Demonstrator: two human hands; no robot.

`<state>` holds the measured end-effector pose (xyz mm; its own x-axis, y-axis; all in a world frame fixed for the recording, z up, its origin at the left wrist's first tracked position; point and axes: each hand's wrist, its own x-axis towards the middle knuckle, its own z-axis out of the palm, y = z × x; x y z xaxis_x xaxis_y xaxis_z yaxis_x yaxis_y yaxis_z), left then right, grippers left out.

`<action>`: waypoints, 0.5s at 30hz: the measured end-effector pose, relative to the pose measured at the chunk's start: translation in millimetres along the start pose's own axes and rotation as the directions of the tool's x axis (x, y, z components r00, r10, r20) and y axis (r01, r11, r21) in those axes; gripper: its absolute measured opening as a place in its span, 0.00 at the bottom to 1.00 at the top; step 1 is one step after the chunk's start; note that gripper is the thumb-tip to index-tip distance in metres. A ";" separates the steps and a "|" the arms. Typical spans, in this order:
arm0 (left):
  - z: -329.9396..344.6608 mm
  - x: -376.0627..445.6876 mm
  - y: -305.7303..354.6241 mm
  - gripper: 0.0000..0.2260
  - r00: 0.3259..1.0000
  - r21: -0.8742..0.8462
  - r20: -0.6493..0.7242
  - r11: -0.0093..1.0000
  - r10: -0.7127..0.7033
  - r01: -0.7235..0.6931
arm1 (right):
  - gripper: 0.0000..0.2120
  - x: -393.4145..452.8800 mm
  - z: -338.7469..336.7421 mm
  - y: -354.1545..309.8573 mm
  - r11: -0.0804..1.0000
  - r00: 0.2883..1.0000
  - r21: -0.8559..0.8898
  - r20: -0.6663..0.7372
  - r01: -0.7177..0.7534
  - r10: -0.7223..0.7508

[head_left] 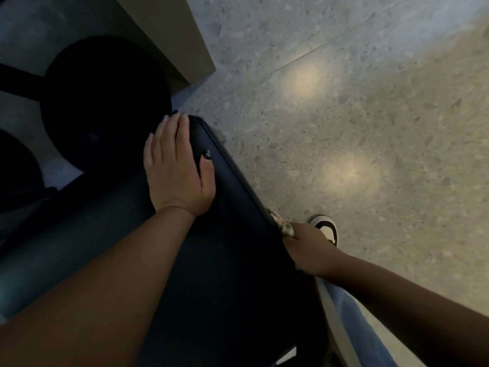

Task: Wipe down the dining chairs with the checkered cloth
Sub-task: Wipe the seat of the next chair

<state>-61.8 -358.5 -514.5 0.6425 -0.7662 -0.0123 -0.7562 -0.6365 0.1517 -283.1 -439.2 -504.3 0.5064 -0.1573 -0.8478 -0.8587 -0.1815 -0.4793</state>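
Observation:
A dark padded dining chair (pixel 232 234) fills the lower middle of the head view. My left hand (pixel 177 168) lies flat on its top near the far corner, fingers straight. At the chair's right edge my right hand (pixel 307 247) grips the checkered cloth (pixel 280 222), of which only a small bunched strip shows above my knuckles. Most of the cloth is hidden behind the chair's edge and my hand.
A round black table base (pixel 105 102) and a tan table edge (pixel 164 30) lie at the upper left. Speckled terrazzo floor (pixel 370 102) spreads to the right. My shoe (pixel 326 229) and jeans leg (pixel 352 321) are beside the chair.

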 end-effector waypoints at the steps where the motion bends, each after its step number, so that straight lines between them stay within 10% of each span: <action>1: -0.4 -0.2 0.6 0.30 1.000 -0.001 0.002 1.000 -0.003 0.003 | 0.15 -1.4 -1.3 1.8 0.999 0.999 -0.037 0.027 -0.030 0.031; 6: -2.0 -0.2 0.3 0.30 1.000 -0.004 0.017 1.000 -0.014 0.014 | 0.16 8.4 -1.5 -18.5 0.982 0.985 0.157 -0.123 -0.105 0.125; 15: -2.6 -1.1 -1.0 0.31 0.999 -0.018 0.042 1.000 0.005 -0.004 | 0.11 80.0 -28.5 -127.4 0.737 0.854 0.576 -0.520 0.355 -0.005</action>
<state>-61.4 -356.7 -512.1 0.6331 -0.7722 -0.0535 -0.7564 -0.6318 0.1693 -131.0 -456.4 -504.6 0.4777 -0.6380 -0.6039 -0.4981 0.3695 -0.7844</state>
